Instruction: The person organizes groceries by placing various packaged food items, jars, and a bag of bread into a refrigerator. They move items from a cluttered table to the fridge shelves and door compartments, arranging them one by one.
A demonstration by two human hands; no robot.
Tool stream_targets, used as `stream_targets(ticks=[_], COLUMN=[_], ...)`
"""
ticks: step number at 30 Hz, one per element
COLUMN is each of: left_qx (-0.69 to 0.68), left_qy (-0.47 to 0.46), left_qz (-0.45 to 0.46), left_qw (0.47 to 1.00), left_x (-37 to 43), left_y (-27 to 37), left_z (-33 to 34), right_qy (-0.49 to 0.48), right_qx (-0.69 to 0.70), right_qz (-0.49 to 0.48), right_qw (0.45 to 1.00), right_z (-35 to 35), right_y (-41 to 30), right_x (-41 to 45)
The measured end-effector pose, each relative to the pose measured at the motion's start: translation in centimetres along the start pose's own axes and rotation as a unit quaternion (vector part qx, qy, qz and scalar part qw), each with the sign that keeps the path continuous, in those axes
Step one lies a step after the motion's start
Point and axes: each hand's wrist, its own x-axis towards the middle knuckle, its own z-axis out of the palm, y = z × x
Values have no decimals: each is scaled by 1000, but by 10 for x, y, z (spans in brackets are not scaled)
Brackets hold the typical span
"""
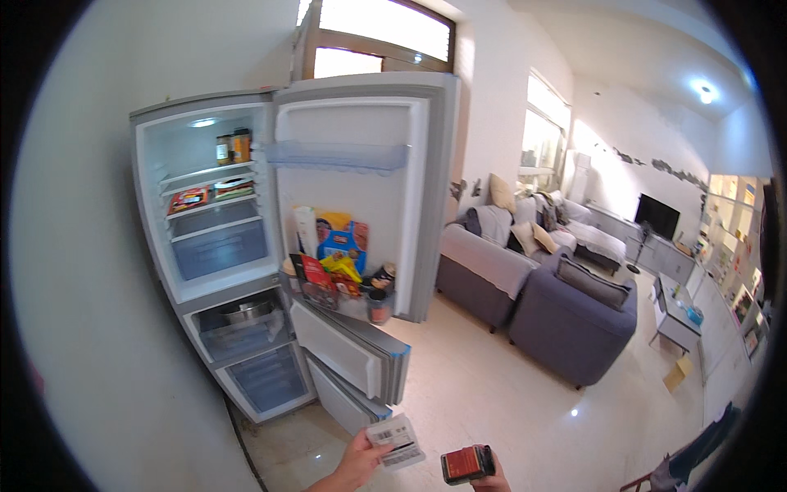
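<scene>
My left hand (358,458) grips a flat whitish packet (397,441) with printing on its face, the thumb lying across it. In my right hand (494,477) is a small container (467,464) with a red label and dark edges, tilted on its side; I cannot tell whether it is a jar or a tin. Both hands are low in the picture, in front of the grey refrigerator (270,98), whose doors stand open. The upper door (344,126) holds a loaded bottom rack with a blue-and-yellow food bag (342,247), a red packet (317,273) and several jars.
Jars (233,147) and flat packets (189,200) sit on the fridge shelves. A metal pot (247,311) is in the middle compartment. Two lower doors (338,353) swing out towards me. Beyond the tiled floor (455,369) are a purple-grey armchair (565,326), a sofa (479,264) and a low table (676,313).
</scene>
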Motion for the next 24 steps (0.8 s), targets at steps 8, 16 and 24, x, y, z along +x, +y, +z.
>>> stream_targets(ticks=[8, 16, 24], left_qx=[70, 191, 445], left_qy=[102, 112, 115], left_qz=[286, 456, 488], left_qw=[950, 862, 742], left_x=[34, 106, 177], left_y=[93, 233, 350], left_z=[-61, -41, -26], right_qy=[-96, -119, -105], right_qx=[-30, -89, -113], right_qz=[57, 15, 1], right_qw=[993, 989, 988], right_z=[56, 66, 96], right_y=[18, 17, 1], right_x=[119, 235, 321])
